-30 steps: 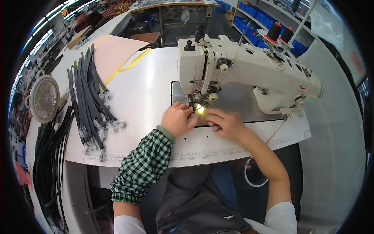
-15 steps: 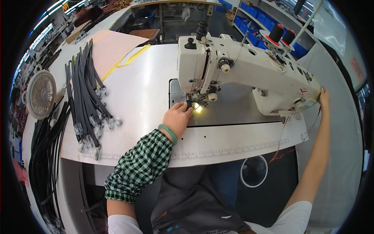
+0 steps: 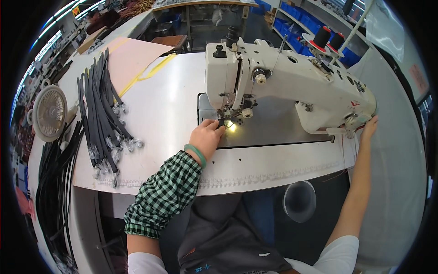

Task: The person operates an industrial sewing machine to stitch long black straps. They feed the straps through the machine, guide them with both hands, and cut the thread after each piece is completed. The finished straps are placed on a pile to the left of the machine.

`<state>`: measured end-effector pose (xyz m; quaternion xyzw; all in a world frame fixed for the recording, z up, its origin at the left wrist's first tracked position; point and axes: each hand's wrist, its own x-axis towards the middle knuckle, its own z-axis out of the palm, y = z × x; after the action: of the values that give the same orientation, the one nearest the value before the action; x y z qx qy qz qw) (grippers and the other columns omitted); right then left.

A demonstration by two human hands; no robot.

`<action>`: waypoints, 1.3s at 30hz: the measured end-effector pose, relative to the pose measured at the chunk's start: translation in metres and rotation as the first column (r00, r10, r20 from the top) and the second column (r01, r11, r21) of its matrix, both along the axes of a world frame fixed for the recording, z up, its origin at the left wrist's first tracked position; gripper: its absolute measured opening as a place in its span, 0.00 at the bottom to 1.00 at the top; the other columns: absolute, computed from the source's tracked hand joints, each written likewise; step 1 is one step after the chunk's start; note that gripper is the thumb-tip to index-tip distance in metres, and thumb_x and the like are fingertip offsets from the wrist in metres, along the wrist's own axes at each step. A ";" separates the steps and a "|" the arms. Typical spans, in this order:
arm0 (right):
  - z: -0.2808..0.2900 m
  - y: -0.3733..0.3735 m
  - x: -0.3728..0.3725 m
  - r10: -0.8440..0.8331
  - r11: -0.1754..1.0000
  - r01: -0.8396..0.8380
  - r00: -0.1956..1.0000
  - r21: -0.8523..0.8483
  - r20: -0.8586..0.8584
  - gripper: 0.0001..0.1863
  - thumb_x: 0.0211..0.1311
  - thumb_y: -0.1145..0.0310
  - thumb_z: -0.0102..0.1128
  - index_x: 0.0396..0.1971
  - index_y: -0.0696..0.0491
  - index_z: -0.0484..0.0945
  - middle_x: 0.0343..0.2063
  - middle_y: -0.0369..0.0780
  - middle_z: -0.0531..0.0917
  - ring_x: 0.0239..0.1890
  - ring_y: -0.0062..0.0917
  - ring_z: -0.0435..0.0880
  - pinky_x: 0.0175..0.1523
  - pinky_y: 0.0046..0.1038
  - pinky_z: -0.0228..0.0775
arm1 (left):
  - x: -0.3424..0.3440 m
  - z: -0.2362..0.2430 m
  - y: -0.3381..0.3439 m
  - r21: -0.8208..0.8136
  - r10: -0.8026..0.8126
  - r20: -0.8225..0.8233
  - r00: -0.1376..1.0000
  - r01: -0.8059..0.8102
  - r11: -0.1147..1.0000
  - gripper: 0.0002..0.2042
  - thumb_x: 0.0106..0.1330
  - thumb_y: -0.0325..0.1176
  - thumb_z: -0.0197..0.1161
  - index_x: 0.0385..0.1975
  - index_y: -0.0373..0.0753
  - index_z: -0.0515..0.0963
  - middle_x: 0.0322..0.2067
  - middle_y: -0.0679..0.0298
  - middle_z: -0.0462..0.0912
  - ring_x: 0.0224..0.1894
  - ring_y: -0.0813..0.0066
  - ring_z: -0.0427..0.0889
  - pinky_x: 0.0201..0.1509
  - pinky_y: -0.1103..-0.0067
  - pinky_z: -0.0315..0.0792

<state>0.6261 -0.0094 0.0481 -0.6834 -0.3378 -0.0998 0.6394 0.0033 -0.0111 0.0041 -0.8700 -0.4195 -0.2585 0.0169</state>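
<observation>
A white sewing machine (image 3: 292, 75) stands on the pale table, its lamp lit beside the needle. Under the presser foot lies the end of a black strap (image 3: 221, 123); most of it is hidden by my fingers. My left hand (image 3: 205, 138), with a green bangle and a checked sleeve cover, is closed on that strap. At the machine's right end my right hand (image 3: 370, 127) rests with its fingers curled against the handwheel (image 3: 375, 108), partly out of sight behind the housing.
Black straps (image 3: 98, 105) with plastic-wrapped ends lie on the left, beside a pink sheet (image 3: 137, 57). More long straps (image 3: 52, 182) hang over the left edge near a small white fan (image 3: 49, 113). Thread spools (image 3: 322, 37) stand behind the machine. A printed ruler runs along the front edge.
My right hand has moved down and toward me along the handwheel. My left hand stays by the needle with the strap. The red thread ends below the machine have shifted.
</observation>
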 end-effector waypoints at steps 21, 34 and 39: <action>0.022 0.005 -0.005 -0.107 0.992 0.118 0.967 -0.035 0.231 0.27 0.62 0.51 0.36 0.45 0.62 0.67 0.42 0.48 0.73 0.45 0.36 0.71 0.52 0.29 0.59 | 0.000 -0.006 0.003 0.047 0.032 -0.026 0.999 -0.031 0.998 0.11 0.48 0.24 0.56 0.33 0.38 0.76 0.37 0.62 0.77 0.42 0.68 0.74 0.44 0.78 0.71; 0.014 -0.009 0.045 0.021 0.993 -0.012 0.997 -0.121 0.078 0.27 0.61 0.49 0.37 0.40 0.62 0.69 0.35 0.44 0.76 0.36 0.27 0.75 0.40 0.25 0.66 | 0.007 -0.006 0.008 0.081 0.006 -0.037 0.999 -0.003 0.997 0.09 0.50 0.27 0.55 0.33 0.36 0.75 0.36 0.60 0.76 0.43 0.68 0.72 0.43 0.78 0.70; 0.013 0.005 0.005 0.084 0.994 -0.092 0.990 -0.062 -0.110 0.28 0.62 0.49 0.36 0.41 0.62 0.69 0.35 0.47 0.76 0.39 0.32 0.74 0.44 0.28 0.63 | 0.000 -0.007 0.003 0.048 0.070 -0.077 0.995 -0.067 0.997 0.09 0.51 0.28 0.54 0.32 0.37 0.75 0.35 0.61 0.76 0.43 0.69 0.72 0.42 0.79 0.71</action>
<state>0.6314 -0.0041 0.0613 -0.6931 -0.3359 -0.0233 0.6374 0.0031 -0.0076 -0.0028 -0.8639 -0.4422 -0.2330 0.0620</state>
